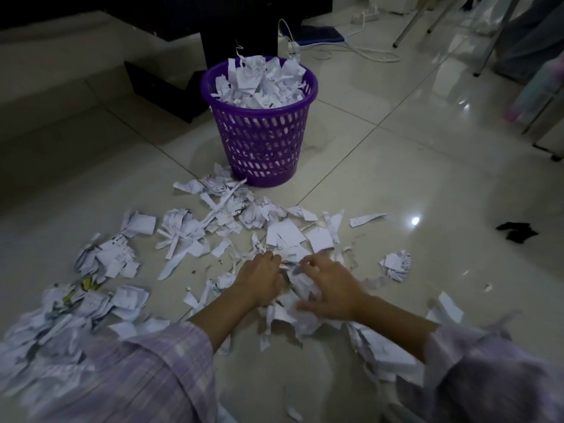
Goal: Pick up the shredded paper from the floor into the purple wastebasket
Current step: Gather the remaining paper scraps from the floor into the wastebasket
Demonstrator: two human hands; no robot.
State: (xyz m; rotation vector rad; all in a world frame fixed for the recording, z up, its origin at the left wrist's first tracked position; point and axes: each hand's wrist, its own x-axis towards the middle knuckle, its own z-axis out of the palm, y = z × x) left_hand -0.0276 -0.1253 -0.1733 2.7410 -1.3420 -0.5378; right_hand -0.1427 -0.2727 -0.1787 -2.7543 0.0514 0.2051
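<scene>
Hands meet low in the head view, over a heap of shredded paper (290,300) on the pale tiled floor (396,184). The left hand (259,277) lies palm down on the left side of the heap, its fingers curled into the scraps at their tips, and the right hand (328,288) lies on the right side, fingers bent and closed round a crumpled wad, thumb reaching toward the person. The two hands are near each other, with scraps bunched between them. Both forearms are bare below pushed-up sleeves (146,370) of a light purple checked cloth. More torn paper is spread across the floor: a loose band of strips and folded pieces beyond the hands, clumps to the left, a blurred mass along the lower left edge, and a small lone clump (395,265) to the right of the hands. The purple wastebasket (259,141) stands upright beyond the scatter, well apart from the hands, its slotted wall showing paper inside and a mound of white scraps rising above its rim. The nearest floor scraps lie just beside its base. Behind the basket stands dark furniture (238,29), with a white cable (360,51) looping over the tiles to the right of it. A small black object (515,231) lies on the floor at the right, apart from the paper; what it is cannot be told.
</scene>
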